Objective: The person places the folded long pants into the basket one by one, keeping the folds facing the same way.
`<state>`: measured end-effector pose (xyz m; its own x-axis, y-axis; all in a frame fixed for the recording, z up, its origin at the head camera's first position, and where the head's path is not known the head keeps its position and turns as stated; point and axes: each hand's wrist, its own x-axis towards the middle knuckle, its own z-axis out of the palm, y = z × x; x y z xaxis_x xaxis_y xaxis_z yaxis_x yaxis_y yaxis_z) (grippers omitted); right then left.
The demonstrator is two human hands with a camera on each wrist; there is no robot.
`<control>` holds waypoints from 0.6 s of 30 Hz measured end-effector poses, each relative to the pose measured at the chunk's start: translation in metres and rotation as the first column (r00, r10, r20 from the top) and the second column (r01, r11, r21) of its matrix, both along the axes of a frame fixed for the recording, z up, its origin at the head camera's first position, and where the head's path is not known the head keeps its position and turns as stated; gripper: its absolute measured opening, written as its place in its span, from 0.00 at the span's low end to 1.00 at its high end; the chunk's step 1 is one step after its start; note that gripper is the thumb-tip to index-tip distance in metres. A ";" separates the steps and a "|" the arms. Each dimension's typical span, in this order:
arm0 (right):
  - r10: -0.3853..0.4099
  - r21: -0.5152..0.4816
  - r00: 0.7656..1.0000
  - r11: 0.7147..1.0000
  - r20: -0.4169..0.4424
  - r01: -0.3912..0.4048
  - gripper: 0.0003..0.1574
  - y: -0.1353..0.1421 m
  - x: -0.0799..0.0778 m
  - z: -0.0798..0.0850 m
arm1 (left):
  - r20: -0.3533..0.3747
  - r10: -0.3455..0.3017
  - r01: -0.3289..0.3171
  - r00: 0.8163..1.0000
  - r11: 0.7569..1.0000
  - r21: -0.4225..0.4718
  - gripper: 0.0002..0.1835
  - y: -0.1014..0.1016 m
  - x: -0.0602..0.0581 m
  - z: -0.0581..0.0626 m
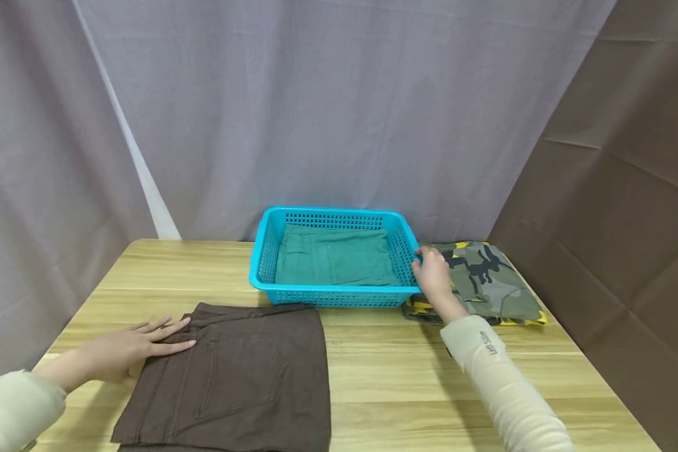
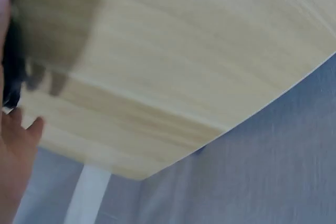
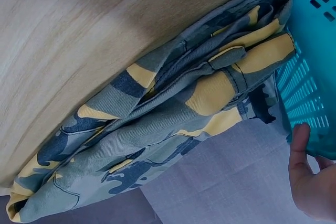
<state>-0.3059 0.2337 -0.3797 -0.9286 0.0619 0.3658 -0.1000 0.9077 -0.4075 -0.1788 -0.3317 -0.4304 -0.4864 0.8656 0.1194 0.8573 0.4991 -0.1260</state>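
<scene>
A folded dark brown pair of trousers [image 1: 243,376] with a back pocket lies on the table at front left. My left hand [image 1: 118,355] rests on its left edge with the fingers extended; the left wrist view catches only part of that hand [image 2: 16,163]. At the back middle stands a turquoise plastic basket [image 1: 333,296], with a folded green garment [image 1: 336,257] inside. My right hand [image 1: 434,276] grips the basket's right rim, its fingers bent over the edge. In the right wrist view, thumb and fingers [image 3: 299,145] meet the basket wall.
Right of the basket, close against it, lies a folded camouflage garment [image 1: 486,276] in green, grey and yellow. Everything stands on a light wooden table [image 1: 373,376]. Grey curtains [image 1: 339,113] hang behind, and a brown cloth [image 1: 621,207] hangs on the right.
</scene>
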 end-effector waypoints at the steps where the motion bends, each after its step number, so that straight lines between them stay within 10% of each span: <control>1: 0.001 0.001 1.000 1.000 0.005 -0.001 0.18 0.000 0.000 0.000 | -0.049 -0.021 0.022 0.999 1.000 0.018 0.57 0.000 -0.001 -0.003; 8: 0.005 0.011 1.000 1.000 0.017 -0.006 0.18 0.001 0.002 0.002 | -0.206 -0.135 0.142 0.969 0.990 0.019 0.54 0.017 -0.004 -0.008; 18: 0.005 0.004 1.000 1.000 0.029 -0.005 0.19 0.001 0.002 0.003 | -0.063 -0.131 0.133 0.989 0.990 0.038 0.47 0.060 -0.008 -0.003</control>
<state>-0.3041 0.2347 -0.3765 -0.9393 0.0561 0.3385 -0.0924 0.9087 -0.4071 -0.1873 -0.2719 -0.4337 -0.3589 0.9153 0.1829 0.9075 0.3880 -0.1611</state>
